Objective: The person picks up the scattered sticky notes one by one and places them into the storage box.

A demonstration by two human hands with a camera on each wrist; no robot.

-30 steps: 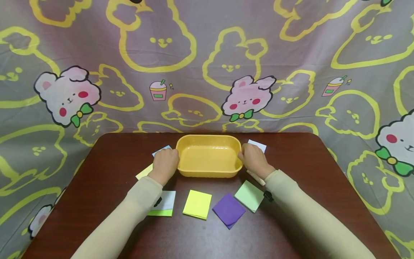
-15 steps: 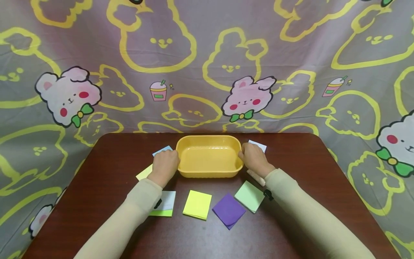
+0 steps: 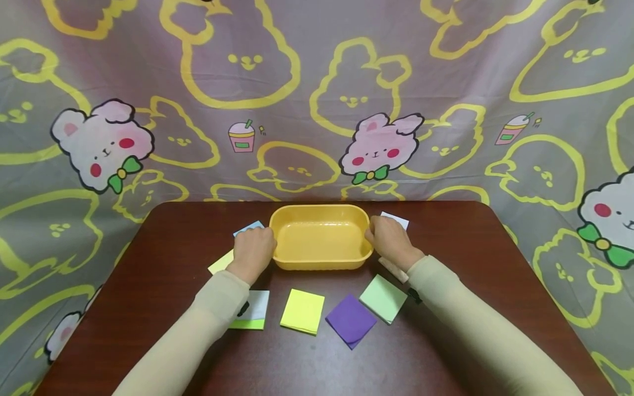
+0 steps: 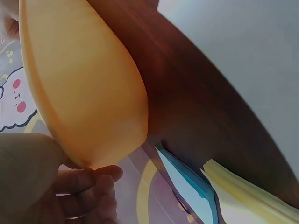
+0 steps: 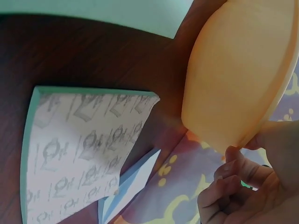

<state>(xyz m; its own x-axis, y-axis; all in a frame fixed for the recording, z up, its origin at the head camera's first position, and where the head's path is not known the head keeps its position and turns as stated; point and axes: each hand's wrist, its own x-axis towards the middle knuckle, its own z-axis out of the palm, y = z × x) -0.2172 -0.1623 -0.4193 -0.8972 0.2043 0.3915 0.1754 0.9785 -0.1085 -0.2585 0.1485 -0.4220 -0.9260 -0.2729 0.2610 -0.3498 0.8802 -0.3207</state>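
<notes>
Watching this from my remote seat, what everything hinges on is that the yellow tray (image 3: 321, 265) sits right between the two hands, long axis running left to right. From the left hand (image 3: 252, 250) it's straight off to the right; from the right hand (image 3: 393, 241) it's straight off to the left. Neither hand is nearer, since both are touching it, one at each short end. Both wrist views show thumb and fingers pinching the rim, so I've basically got a matched two-ended hold.

As for which way it points: the opening faces up, the rounded ends go left and right, and the long sides face near and far, roughly in line with the far edge of the table (image 3: 446, 242). It's on the far half, around the middle. Looks about level to me, but honestly I can't tell from these angles if the bottom is resting on the wood or just off it.

Notepads are scattered around: blue (image 3: 247, 227) and pale yellow (image 3: 221, 263) beside the left hand, a patterned one (image 3: 393, 270) just near of the right hand, and bright yellow (image 3: 302, 312), purple (image 3: 351, 320) and light green (image 3: 383, 298) on the near side.
</notes>
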